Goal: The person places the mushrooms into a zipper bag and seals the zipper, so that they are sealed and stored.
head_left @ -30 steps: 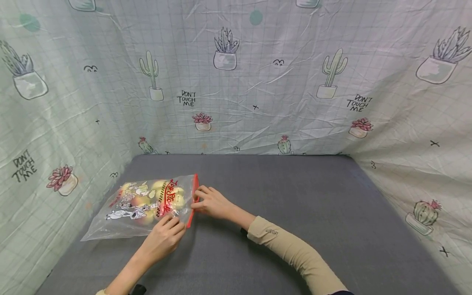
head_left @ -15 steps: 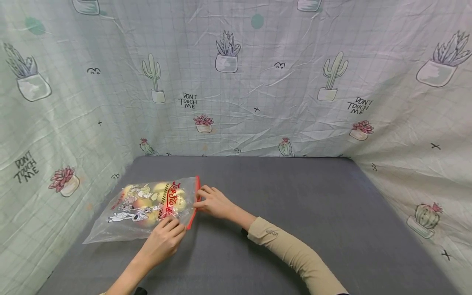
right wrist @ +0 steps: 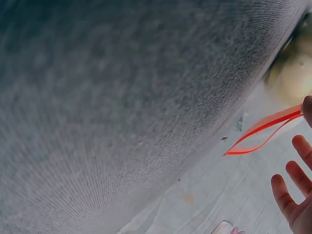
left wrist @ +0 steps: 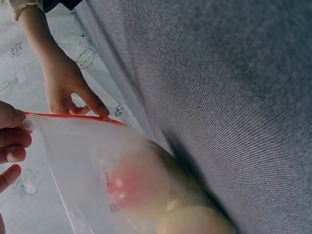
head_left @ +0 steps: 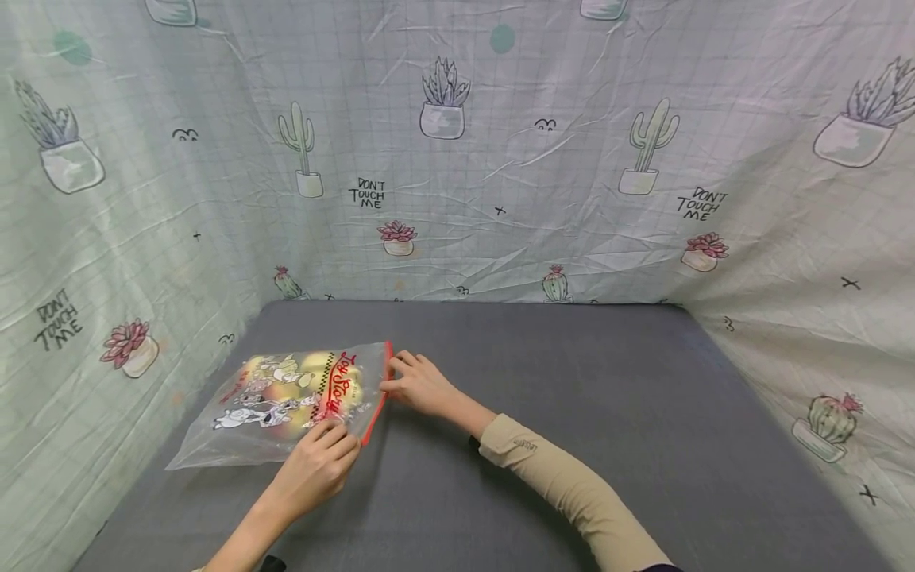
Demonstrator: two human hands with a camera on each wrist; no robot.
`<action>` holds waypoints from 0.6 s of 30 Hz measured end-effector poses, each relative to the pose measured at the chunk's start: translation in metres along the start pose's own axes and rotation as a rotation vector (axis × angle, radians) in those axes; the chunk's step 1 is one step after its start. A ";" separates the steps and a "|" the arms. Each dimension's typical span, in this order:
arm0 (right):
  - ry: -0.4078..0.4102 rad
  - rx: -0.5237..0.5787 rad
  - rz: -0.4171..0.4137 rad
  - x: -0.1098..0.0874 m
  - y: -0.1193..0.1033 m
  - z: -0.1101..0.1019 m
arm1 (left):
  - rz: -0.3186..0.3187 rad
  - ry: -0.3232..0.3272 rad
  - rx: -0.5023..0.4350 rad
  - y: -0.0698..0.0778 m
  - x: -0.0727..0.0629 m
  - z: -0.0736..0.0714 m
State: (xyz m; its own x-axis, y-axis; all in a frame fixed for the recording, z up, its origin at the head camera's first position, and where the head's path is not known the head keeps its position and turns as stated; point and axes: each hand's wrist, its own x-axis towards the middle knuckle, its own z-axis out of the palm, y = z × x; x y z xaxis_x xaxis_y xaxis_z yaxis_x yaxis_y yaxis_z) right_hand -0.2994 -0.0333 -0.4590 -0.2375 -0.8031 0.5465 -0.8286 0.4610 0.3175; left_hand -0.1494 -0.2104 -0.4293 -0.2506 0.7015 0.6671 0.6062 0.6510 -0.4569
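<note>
A clear zip bag [head_left: 236,449] with cartoon print and a red zip strip [head_left: 369,429] lies on the left of the table in the head view. Inside are several round yellow fruits with red blush [left wrist: 141,183], blurred by the plastic; their kind is unclear. My left hand [head_left: 322,465] pinches the near corner of the bag's mouth, just beside the strip. Farther along, my right hand [head_left: 422,385] pinches the red strip between thumb and forefinger. Its other fingers [right wrist: 282,190] are spread away from the bag in the right wrist view. Beyond this grip, the strip's two edges gape apart.
The dark grey cloth-covered table [head_left: 572,413] stretches away to the right of the bag. A pale curtain [head_left: 500,159] printed with cacti and succulents hangs behind and along both sides.
My right hand has shifted slightly along the red strip toward the bag's far end. The left hand keeps its pinch on the near corner. The view has tilted a little.
</note>
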 end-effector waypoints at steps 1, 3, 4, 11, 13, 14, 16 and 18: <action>0.006 -0.005 0.000 0.000 0.001 0.000 | 0.000 0.000 -0.002 0.000 0.000 0.000; 0.004 -0.015 0.000 -0.001 0.002 0.001 | 0.002 0.005 -0.006 0.001 0.000 -0.001; 0.005 -0.018 0.000 -0.001 0.003 0.002 | 0.003 0.007 -0.008 0.001 0.001 -0.001; -0.034 -0.033 0.023 -0.003 0.008 0.005 | 0.007 0.019 -0.015 0.002 0.002 -0.001; -0.041 -0.032 0.030 -0.003 0.010 0.005 | 0.006 0.018 -0.014 0.002 0.002 -0.001; -0.044 -0.031 0.034 -0.003 0.011 0.005 | 0.007 0.018 -0.014 0.002 0.003 -0.001; -0.046 -0.035 0.038 -0.003 0.012 0.005 | 0.008 0.017 -0.015 0.002 0.003 -0.001; -0.051 -0.045 0.041 -0.002 0.014 0.005 | 0.005 0.016 -0.020 0.002 0.003 -0.001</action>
State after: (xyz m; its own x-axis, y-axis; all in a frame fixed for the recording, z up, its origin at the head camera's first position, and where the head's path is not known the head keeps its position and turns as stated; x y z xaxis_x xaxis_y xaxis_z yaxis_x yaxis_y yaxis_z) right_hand -0.3130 -0.0268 -0.4599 -0.2974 -0.8008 0.5199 -0.7945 0.5095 0.3304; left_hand -0.1484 -0.2068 -0.4278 -0.2358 0.7001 0.6739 0.6224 0.6414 -0.4485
